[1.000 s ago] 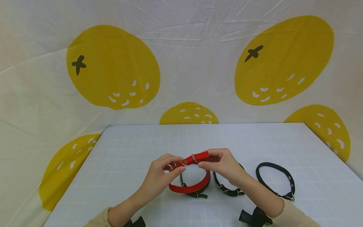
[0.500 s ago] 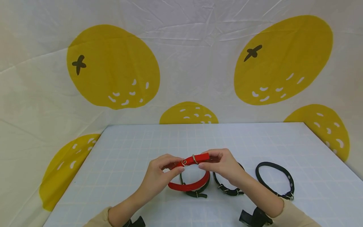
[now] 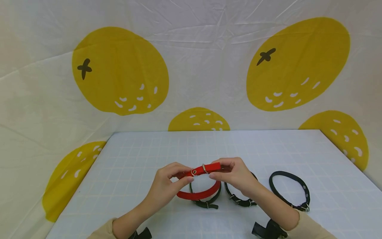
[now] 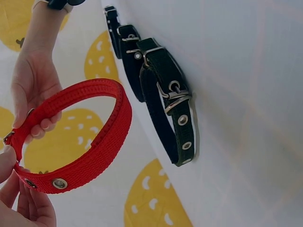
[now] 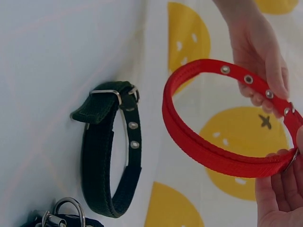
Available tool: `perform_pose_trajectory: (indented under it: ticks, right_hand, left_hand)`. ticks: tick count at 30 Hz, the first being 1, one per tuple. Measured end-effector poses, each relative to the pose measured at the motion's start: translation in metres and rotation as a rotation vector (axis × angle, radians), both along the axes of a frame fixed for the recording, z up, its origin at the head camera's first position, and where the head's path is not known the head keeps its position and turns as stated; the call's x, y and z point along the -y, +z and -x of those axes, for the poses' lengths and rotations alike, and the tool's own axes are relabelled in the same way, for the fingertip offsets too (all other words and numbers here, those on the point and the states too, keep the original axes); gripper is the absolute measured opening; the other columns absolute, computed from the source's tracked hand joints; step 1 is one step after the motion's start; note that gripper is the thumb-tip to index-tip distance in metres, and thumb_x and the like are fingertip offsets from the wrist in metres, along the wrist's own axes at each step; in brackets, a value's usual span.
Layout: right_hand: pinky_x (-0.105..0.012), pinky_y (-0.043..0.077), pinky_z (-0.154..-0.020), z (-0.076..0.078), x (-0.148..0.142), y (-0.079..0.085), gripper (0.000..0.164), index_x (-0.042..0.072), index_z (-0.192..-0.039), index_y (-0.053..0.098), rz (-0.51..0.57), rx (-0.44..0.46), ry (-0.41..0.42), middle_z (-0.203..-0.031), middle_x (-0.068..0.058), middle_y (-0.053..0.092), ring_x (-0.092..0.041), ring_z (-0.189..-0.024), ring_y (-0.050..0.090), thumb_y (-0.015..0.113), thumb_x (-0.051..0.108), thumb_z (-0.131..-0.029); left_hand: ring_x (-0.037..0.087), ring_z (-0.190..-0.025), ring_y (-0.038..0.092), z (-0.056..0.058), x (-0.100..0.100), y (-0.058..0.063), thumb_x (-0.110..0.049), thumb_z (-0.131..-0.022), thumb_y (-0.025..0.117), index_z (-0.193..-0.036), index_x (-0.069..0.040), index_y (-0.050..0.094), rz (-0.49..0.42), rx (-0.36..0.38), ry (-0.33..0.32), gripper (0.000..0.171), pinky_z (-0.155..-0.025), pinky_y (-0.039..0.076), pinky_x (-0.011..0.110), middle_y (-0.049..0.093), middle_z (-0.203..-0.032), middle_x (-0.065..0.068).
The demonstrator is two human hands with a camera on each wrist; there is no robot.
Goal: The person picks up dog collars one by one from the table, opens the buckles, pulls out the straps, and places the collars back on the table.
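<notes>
A red collar (image 3: pixel 199 194) with metal eyelets, closed into a loop, is held up above the table between both hands. My left hand (image 3: pixel 167 181) pinches its strap beside the eyelets, thumb below and fingers above. The right hand (image 3: pixel 235 172) pinches the strap's end next to a metal ring. In the left wrist view the loop of the red collar (image 4: pixel 118 118) hangs in front of the right hand (image 4: pixel 38 85). Just behind it on the table stands a dark green collar (image 3: pixel 209 204), its buckle and eyelets plain in the left wrist view.
Right of the green collar lies a black buckled collar (image 3: pixel 238 200), partly hidden by the right hand and forearm. Farther right is another black collar (image 3: pixel 305 191). The white table (image 3: pixel 149 146) ends at a cloth backdrop (image 3: pixel 206 66) with yellow fruit prints.
Both hands keep their grip on the red collar and have barely moved. The collar's lower loop has risen very slightly.
</notes>
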State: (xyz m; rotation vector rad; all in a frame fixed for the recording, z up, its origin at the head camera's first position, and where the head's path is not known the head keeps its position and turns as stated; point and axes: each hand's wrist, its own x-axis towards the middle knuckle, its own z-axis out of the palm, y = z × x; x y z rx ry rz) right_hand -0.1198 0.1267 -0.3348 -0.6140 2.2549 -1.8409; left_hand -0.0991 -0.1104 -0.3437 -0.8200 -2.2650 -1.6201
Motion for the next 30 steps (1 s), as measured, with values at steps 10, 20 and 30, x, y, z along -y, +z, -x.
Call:
perform_pose_trajectory:
  ticks: [10, 20, 30]
  right_hand:
    - [-0.038, 0.053, -0.072, 0.0, 0.0, 0.001, 0.024, 0.001, -0.101, 0.069, 0.005, -0.012, 0.0, -0.095, -0.011, 0.067, -0.025, -0.078, 0.064, 0.072, 0.014, -0.081]
    - [-0.036, 0.052, -0.069, 0.0, 0.001, 0.003, 0.024, -0.004, -0.101, 0.068, 0.012, -0.022, 0.009, -0.094, -0.016, 0.066, -0.024, -0.078, 0.062, 0.071, 0.011, -0.082]
    - [-0.034, 0.054, -0.07, 0.004, -0.014, 0.007, 0.026, -0.005, -0.103, 0.066, 0.014, -0.002, -0.082, -0.095, -0.014, 0.066, -0.021, -0.08, 0.062, 0.071, 0.009, -0.081]
  left_hand:
    - [0.013, -0.074, 0.058, 0.002, 0.002, 0.0, -0.014, -0.081, 0.072, -0.099, -0.014, 0.07, 0.002, -0.002, -0.012, 0.018, -0.067, 0.052, 0.026, 0.066, -0.086, -0.001]
    - [0.014, -0.076, 0.056, 0.003, 0.003, 0.0, -0.019, -0.084, 0.069, -0.104, -0.015, 0.071, 0.022, 0.036, -0.028, 0.02, -0.067, 0.051, 0.027, 0.064, -0.088, -0.003]
    - [0.014, -0.076, 0.055, 0.002, 0.016, -0.003, -0.021, -0.085, 0.068, -0.111, -0.016, 0.069, 0.042, 0.029, 0.025, 0.026, -0.063, 0.051, 0.025, 0.062, -0.091, -0.007]
